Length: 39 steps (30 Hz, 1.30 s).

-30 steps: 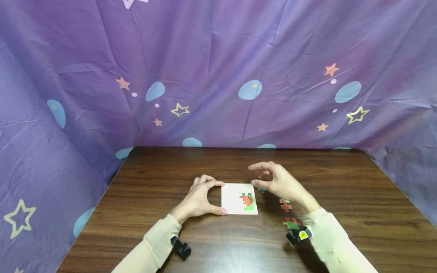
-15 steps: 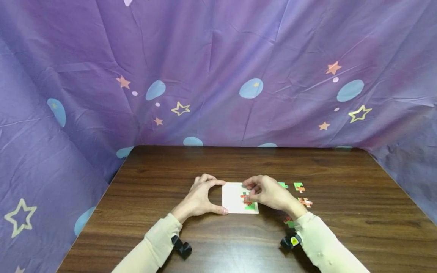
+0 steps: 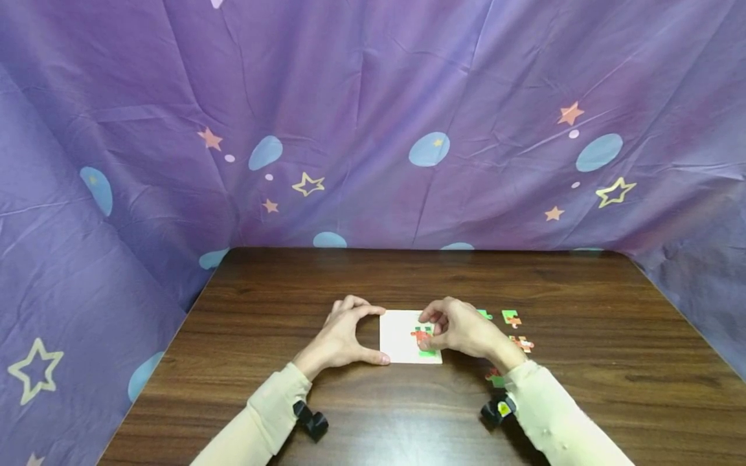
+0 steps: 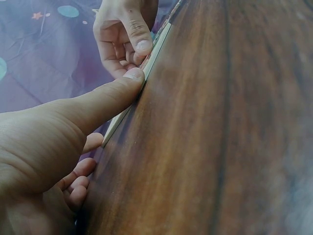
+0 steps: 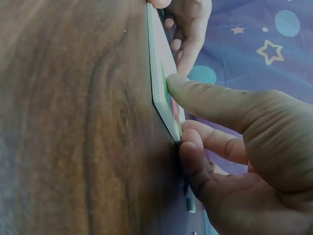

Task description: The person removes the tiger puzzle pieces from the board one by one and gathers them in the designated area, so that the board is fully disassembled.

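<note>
My left hand point(image 3: 340, 336) holds a flat white square puzzle board point(image 3: 398, 336) at its left corners, thumb at the near one and index finger at the far one. Joined puzzle pieces point(image 3: 418, 336), orange-red with green, lie on the board's right part. Over them is my right hand point(image 3: 463, 329), fingers curled and thumb tip down on the pieces. In the right wrist view, the thumb point(image 5: 195, 93) touches a green and red piece point(image 5: 174, 106) while the other fingers bend near the board's edge. My right hand covers part of the pieces.
Loose puzzle pieces lie right of the board: a green one point(image 3: 484, 314), a green and orange one point(image 3: 511, 318), an orange and white one point(image 3: 521, 343), and a red and green one point(image 3: 496, 378) near my right wrist. A purple cloth point(image 3: 373, 129) hangs behind the brown wooden table point(image 3: 373, 414).
My right hand has come left and down from the board's far right corner onto the pieces, its fingers curling in. Some loose pieces have come into view. My left hand keeps its hold.
</note>
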Each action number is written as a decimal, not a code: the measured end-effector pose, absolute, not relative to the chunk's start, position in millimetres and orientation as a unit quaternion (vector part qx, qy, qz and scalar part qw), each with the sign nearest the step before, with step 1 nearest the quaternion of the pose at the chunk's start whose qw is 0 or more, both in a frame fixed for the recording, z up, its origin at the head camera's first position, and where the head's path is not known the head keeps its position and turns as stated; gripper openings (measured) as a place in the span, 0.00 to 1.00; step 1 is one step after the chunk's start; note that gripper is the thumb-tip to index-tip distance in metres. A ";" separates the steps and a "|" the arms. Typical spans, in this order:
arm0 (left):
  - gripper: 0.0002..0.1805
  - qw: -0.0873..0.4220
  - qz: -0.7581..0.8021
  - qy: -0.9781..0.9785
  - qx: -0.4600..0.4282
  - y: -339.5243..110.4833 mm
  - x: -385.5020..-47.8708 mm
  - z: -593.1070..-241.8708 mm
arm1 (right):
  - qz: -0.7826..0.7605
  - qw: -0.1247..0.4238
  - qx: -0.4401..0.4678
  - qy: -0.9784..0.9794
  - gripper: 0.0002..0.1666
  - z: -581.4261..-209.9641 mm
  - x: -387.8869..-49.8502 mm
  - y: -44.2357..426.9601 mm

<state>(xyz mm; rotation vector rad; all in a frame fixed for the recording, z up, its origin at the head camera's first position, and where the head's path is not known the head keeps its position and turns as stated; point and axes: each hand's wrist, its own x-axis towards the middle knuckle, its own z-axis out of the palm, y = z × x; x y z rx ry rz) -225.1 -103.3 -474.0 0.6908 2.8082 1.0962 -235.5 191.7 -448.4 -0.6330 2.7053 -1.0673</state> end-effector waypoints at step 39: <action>0.53 0.021 0.355 0.907 0.223 -102.7 -223.6 -473.3 | -0.382 0.105 -0.254 0.882 0.27 -450.6 -231.4 194.8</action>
